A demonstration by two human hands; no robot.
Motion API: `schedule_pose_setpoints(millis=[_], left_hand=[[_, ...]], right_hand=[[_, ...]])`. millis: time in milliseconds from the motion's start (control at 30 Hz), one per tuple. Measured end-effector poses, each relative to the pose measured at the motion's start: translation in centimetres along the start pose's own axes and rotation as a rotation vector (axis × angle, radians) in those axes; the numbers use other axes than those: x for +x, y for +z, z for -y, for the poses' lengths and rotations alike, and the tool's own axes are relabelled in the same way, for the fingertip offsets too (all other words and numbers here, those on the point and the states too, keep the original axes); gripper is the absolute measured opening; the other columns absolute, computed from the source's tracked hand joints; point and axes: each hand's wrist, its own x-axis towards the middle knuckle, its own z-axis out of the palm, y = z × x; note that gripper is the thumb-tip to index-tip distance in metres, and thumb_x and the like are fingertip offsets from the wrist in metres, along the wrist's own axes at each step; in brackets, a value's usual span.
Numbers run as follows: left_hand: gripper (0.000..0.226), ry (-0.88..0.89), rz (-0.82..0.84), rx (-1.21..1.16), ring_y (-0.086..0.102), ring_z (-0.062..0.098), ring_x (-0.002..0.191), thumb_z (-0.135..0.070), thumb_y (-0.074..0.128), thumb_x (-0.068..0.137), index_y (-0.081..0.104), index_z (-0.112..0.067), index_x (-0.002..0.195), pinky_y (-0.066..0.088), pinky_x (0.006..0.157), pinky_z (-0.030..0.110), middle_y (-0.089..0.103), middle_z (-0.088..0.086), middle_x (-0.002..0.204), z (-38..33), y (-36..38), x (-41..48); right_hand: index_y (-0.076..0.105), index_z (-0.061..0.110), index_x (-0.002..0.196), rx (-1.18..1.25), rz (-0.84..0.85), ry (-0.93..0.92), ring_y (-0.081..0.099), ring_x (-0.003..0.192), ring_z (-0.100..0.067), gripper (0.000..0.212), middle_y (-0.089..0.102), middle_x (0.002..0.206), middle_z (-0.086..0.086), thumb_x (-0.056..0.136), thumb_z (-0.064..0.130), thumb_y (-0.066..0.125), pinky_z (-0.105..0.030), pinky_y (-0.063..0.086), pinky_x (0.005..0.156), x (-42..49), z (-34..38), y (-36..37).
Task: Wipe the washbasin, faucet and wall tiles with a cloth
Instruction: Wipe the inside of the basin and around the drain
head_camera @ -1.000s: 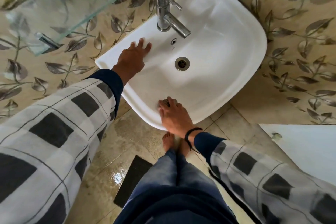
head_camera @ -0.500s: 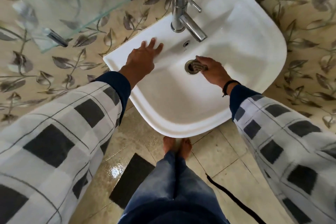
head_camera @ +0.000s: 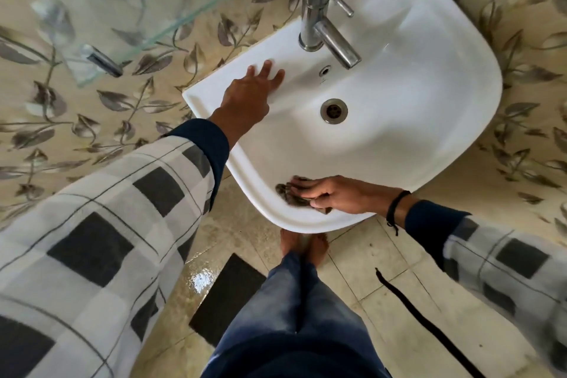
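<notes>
A white washbasin [head_camera: 423, 95] hangs on leaf-patterned wall tiles [head_camera: 101, 120], with a round metal drain [head_camera: 333, 110] in its bowl. A chrome faucet [head_camera: 319, 18] stands at its back rim, spout angled over the bowl. My left hand [head_camera: 250, 93] lies flat on the basin's left rim, fingers spread, holding nothing. My right hand [head_camera: 331, 193] presses a small dark cloth [head_camera: 290, 193] onto the basin's near front rim. Most of the cloth is hidden under my fingers.
A glass shelf [head_camera: 132, 9] on chrome brackets juts from the wall above the basin's left side. Below, the beige floor tiles [head_camera: 399, 310] look wet, with a dark mat [head_camera: 227, 298] by my bare feet [head_camera: 303, 244]. A thin black strip [head_camera: 429, 325] lies on the floor.
My right hand has swept with the cloth from the front rim to the drain and back to the front rim. My left hand has stayed on the left rim.
</notes>
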Motion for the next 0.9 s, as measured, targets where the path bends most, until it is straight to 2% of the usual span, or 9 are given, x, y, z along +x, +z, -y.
schedule_pose_setpoints(millis=[100,233,333,467,533,633,733,800,900], left_hand=[[0.077,-0.016,-0.011,0.004,0.009,0.028,0.147,-0.005,0.041,0.093,0.003,-0.036,0.152,0.042,0.101,0.048,-0.007,-0.005,0.161,0.1,-0.1,-0.1],[0.077,-0.018,-0.006,0.009,0.01,0.028,0.147,-0.005,0.042,0.094,0.003,-0.036,0.152,0.042,0.101,0.048,-0.007,-0.005,0.161,-0.1,0.0,-0.2],[0.077,-0.03,-0.018,0.011,0.009,0.027,0.147,-0.004,0.041,0.093,0.003,-0.037,0.152,0.042,0.101,0.047,-0.007,-0.005,0.161,0.0,0.1,0.0],[0.076,-0.027,-0.018,0.0,0.01,0.027,0.147,-0.005,0.041,0.094,0.004,-0.037,0.152,0.039,0.104,0.047,-0.006,-0.006,0.161,0.0,0.1,0.0],[0.076,-0.029,-0.013,-0.012,0.009,0.027,0.148,-0.005,0.04,0.093,0.004,-0.037,0.152,0.037,0.105,0.046,-0.006,-0.006,0.161,0.1,0.0,-0.1],[0.078,-0.024,-0.012,-0.014,0.009,0.027,0.148,-0.003,0.039,0.092,0.004,-0.037,0.152,0.036,0.106,0.046,-0.007,-0.006,0.161,0.0,-0.1,-0.1],[0.079,-0.034,0.01,-0.004,0.006,0.026,0.148,-0.001,0.037,0.092,0.001,-0.038,0.152,0.035,0.107,0.046,-0.01,-0.007,0.161,-0.1,-0.3,-0.1],[0.079,-0.036,0.018,-0.009,0.006,0.025,0.148,-0.002,0.038,0.092,0.0,-0.038,0.152,0.035,0.107,0.046,-0.011,-0.008,0.16,-0.2,-0.3,0.0],[0.077,-0.028,0.011,-0.006,0.007,0.025,0.148,-0.006,0.04,0.094,0.001,-0.038,0.152,0.036,0.106,0.046,-0.009,-0.008,0.161,0.0,-0.2,-0.1]], right_hand=[[0.046,0.035,0.146,-0.289,0.074,-0.005,0.011,0.15,0.0,0.047,0.016,0.161,0.025,0.103,0.017,0.048,-0.038,0.019,0.124,0.1,-3.7,-1.6],[0.055,0.01,0.139,-0.643,0.03,-0.026,0.014,0.152,-0.031,0.046,0.03,0.161,-0.01,0.095,0.001,0.048,-0.048,0.018,0.123,0.5,-6.6,-5.4],[0.03,0.012,0.154,-0.66,-0.197,0.231,0.004,0.153,-0.03,0.073,0.012,0.165,-0.01,0.086,-0.012,0.046,-0.045,0.016,0.124,1.2,-8.6,-10.0],[0.052,0.003,0.139,-0.257,-0.681,0.299,0.046,0.134,-0.038,0.047,0.051,0.143,-0.019,0.094,-0.008,0.047,-0.032,0.04,0.107,2.4,-6.2,-14.2],[0.052,0.004,0.141,-0.287,-0.836,0.242,0.046,0.134,-0.031,0.046,0.05,0.145,-0.015,0.096,-0.002,0.047,-0.024,0.032,0.108,1.7,-4.4,-14.0],[0.051,0.019,0.144,-0.422,-0.673,0.029,0.055,0.126,-0.025,0.051,0.044,0.153,-0.005,0.097,0.002,0.051,-0.024,0.038,0.109,0.7,-4.0,-11.0],[0.054,0.017,0.14,-0.701,-0.215,-0.161,0.05,0.134,-0.032,0.055,0.041,0.155,-0.012,0.09,-0.005,0.06,-0.043,0.047,0.107,0.4,-6.1,-6.4],[0.047,0.012,0.147,-0.822,-0.137,-0.073,0.024,0.15,-0.031,0.066,0.024,0.163,-0.012,0.084,-0.011,0.052,-0.045,0.033,0.117,0.7,-7.9,-5.6],[0.04,0.017,0.151,-0.807,-0.23,0.219,0.028,0.144,-0.039,0.069,0.014,0.166,-0.005,0.088,-0.009,0.048,-0.048,0.04,0.11,2.2,-8.6,-8.8]])
